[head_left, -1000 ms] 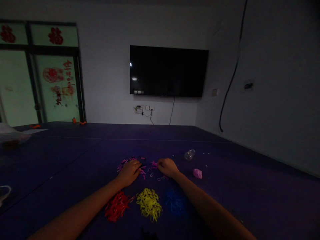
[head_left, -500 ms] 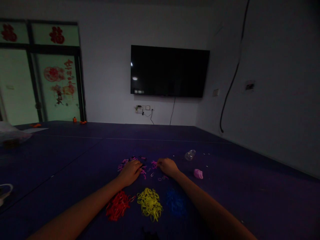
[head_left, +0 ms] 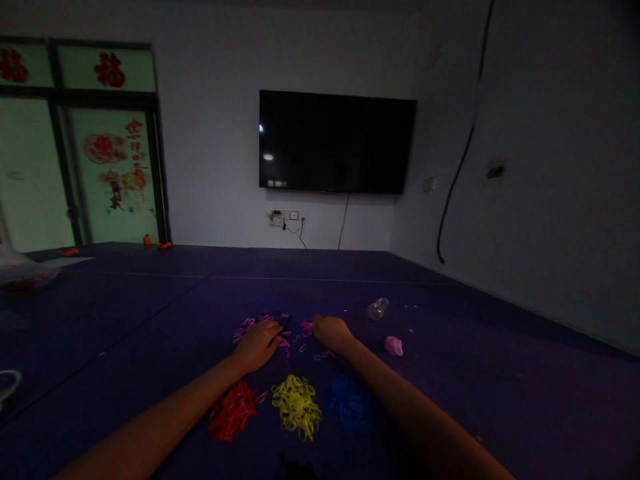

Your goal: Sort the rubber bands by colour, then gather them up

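Head camera: taking the yellow rubber-band pile (head_left: 297,405) as the clock's centre, I see the red rubber-band pile (head_left: 234,411) at nine, the blue rubber-band pile (head_left: 349,402) at three, and small pink bands (head_left: 245,328) strewn towards eleven, dark ones among them. The left hand (head_left: 259,345) rests low over those, fingers bent down; I can't tell whether it grips any. At about one o'clock, the right hand (head_left: 333,332) has its fingertips at a pink band cluster (head_left: 306,327); whether one is pinched between them, I can't tell.

What worries me is the forearms. The left forearm (head_left: 175,407) runs right beside the red pile and the right forearm (head_left: 410,400) beside the blue, so a careless pull back could drag bands across and mix colours. Such light loops might also cling to a finger or hook a neighbour. In this gloom, dark bands could easily get missed against the purple tabletop (head_left: 165,320).
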`<move>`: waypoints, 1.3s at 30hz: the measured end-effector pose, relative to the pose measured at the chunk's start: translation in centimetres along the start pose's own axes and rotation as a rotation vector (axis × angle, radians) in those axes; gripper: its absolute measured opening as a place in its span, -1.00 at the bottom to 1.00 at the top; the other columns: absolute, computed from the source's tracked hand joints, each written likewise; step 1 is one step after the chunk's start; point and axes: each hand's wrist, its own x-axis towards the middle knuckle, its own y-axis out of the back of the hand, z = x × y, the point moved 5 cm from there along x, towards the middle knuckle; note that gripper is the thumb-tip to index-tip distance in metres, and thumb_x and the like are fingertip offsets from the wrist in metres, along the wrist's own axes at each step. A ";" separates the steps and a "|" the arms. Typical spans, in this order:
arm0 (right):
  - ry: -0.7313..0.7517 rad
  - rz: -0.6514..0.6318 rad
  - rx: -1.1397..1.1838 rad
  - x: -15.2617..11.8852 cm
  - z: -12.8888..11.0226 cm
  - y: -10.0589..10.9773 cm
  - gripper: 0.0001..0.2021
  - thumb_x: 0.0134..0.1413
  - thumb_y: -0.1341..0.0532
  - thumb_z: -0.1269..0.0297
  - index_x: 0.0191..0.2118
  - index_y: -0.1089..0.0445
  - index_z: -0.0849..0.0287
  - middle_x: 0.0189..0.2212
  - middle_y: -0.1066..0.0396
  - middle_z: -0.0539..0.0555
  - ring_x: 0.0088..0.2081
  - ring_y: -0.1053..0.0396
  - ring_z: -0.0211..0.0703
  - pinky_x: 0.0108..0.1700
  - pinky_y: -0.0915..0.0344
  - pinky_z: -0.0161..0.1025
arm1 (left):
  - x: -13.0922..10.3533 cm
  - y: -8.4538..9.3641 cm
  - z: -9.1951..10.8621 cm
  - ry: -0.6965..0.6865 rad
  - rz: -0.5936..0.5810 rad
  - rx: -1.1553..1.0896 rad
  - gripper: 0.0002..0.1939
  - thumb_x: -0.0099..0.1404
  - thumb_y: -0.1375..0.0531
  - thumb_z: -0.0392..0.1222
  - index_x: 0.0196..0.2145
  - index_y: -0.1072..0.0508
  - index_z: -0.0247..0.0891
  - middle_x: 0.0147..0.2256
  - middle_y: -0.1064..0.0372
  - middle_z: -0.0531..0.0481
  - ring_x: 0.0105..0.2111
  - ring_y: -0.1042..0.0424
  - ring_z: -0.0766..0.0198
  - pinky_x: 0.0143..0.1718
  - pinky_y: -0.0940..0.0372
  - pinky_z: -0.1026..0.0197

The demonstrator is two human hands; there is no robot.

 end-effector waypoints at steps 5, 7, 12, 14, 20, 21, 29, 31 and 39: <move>-0.081 0.114 0.196 0.2 1.3 -0.8 -0.76 0.21 0.06 0.24 -0.16 -0.27 0.20 -0.36 -0.46 0.20 -0.32 -0.44 -0.05 -0.35 -0.19 -0.27 | 0.0 -0.1 -0.1 -0.003 -0.002 -0.014 -0.72 0.28 -0.02 -0.33 -0.08 -0.40 -0.27 -0.12 -0.40 -0.13 -0.09 -0.33 0.13 -0.05 -0.22 0.07; -0.130 0.233 0.397 0.6 2.1 -0.9 -0.78 0.19 0.05 0.21 -0.21 -0.26 0.18 -0.44 -0.43 0.12 -0.38 -0.42 -0.11 -0.38 -0.17 -0.29 | 0.0 -0.2 -0.2 0.001 -0.008 -0.015 -0.72 0.28 -0.02 -0.32 -0.09 -0.40 -0.27 -0.13 -0.40 -0.13 -0.10 -0.34 0.13 -0.05 -0.22 0.08; -0.278 0.506 1.249 1.6 3.7 -1.0 -0.80 0.10 0.01 0.12 -0.38 -0.18 0.13 -0.69 -0.13 -0.12 -0.65 -0.14 -0.30 -0.59 -0.04 -0.38 | 0.1 -0.4 -0.3 -0.006 -0.018 -0.003 -0.74 0.29 -0.02 -0.32 -0.11 -0.41 -0.30 -0.15 -0.40 -0.16 -0.11 -0.35 0.12 -0.07 -0.23 0.08; -0.343 0.445 1.619 2.0 3.5 -1.6 -0.80 0.04 -0.04 0.10 -0.43 -0.11 0.11 -0.73 0.00 -0.19 -0.73 0.03 -0.38 -0.67 0.08 -0.42 | 0.1 -0.4 -0.3 -0.011 -0.013 0.004 -0.74 0.29 -0.02 -0.32 -0.11 -0.41 -0.29 -0.16 -0.40 -0.15 -0.12 -0.35 0.12 -0.07 -0.24 0.08; -0.391 0.209 2.064 2.0 2.2 -2.6 -0.86 -0.08 -0.06 0.29 -0.52 -0.04 0.13 -0.69 -0.14 -0.13 -0.74 0.17 -0.48 -0.72 0.25 -0.48 | 0.0 -0.1 -0.1 -0.008 0.001 0.000 -0.73 0.29 -0.01 -0.29 -0.10 -0.41 -0.26 -0.15 -0.40 -0.13 -0.11 -0.34 0.14 -0.07 -0.23 0.08; -0.391 0.199 2.064 1.9 2.2 -2.7 -0.87 -0.10 -0.05 0.30 -0.53 -0.03 0.13 -0.67 -0.17 -0.10 -0.74 0.17 -0.48 -0.72 0.24 -0.48 | 0.0 -0.1 -0.1 -0.009 0.002 -0.003 -0.73 0.29 -0.01 -0.29 -0.09 -0.40 -0.26 -0.14 -0.40 -0.13 -0.10 -0.33 0.14 -0.06 -0.23 0.09; -0.369 0.099 2.059 1.6 1.4 -3.1 -0.87 -0.21 -0.03 0.33 -0.63 -0.03 0.15 -0.68 -0.25 -0.01 -0.74 0.16 -0.47 -0.73 0.24 -0.45 | 0.1 0.0 0.0 -0.005 -0.008 0.000 -0.73 0.30 -0.01 -0.29 -0.10 -0.40 -0.28 -0.14 -0.39 -0.14 -0.10 -0.33 0.13 -0.06 -0.23 0.10; -0.356 0.097 2.046 1.5 1.1 -3.0 -0.87 -0.22 -0.05 0.32 -0.63 -0.05 0.15 -0.70 -0.25 -0.02 -0.75 0.15 -0.46 -0.73 0.25 -0.44 | 0.0 0.1 0.0 -0.006 -0.013 0.002 -0.73 0.30 -0.01 -0.29 -0.09 -0.40 -0.27 -0.16 -0.39 -0.13 -0.11 -0.33 0.14 -0.06 -0.23 0.10; -0.286 0.113 1.971 1.1 0.2 -2.3 -0.74 -0.31 -0.26 0.27 -0.63 -0.10 0.17 -0.77 -0.18 -0.12 -0.77 0.13 -0.51 -0.73 0.27 -0.45 | 0.1 0.0 0.0 -0.021 -0.037 -0.016 -0.71 0.30 0.01 -0.29 -0.07 -0.39 -0.27 -0.17 -0.39 -0.14 -0.13 -0.33 0.13 -0.08 -0.23 0.09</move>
